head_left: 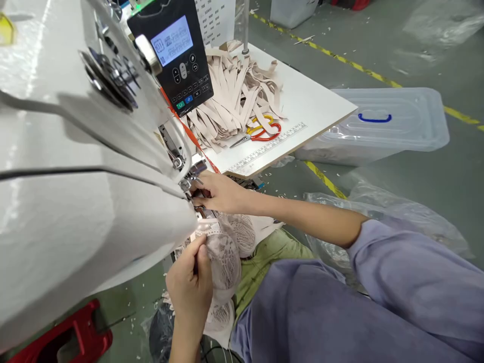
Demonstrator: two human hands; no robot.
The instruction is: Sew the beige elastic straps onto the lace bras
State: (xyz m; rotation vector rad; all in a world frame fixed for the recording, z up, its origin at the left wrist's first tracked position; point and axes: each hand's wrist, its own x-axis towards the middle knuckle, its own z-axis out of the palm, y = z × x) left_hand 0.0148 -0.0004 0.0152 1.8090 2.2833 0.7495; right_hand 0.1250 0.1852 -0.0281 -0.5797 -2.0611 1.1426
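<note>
A sewing machine (pixel 143 222) with a white body fills the left side. Below its needle area hangs a pale lace bra (pixel 224 257) with moulded cups. My left hand (pixel 192 280) pinches the bra's lace-trimmed edge between thumb and forefinger, just under the machine's end. My right hand (pixel 219 194) is beside the presser foot (pixel 189 184), its fingers curled in close to the needle area. The fingertips of that hand are partly hidden by machine parts, so what they grip cannot be made out. An orange-red ribbon (pixel 191 133) runs down near the machine head.
On the white table (pixel 302 101) lie a heap of beige fabric strips (pixel 227 96) and scissors (pixel 264 132) with red and yellow handles. A control panel (pixel 174 55) stands over the strips. A lidded plastic box (pixel 393 116) and clear plastic bags (pixel 408 217) are on the floor.
</note>
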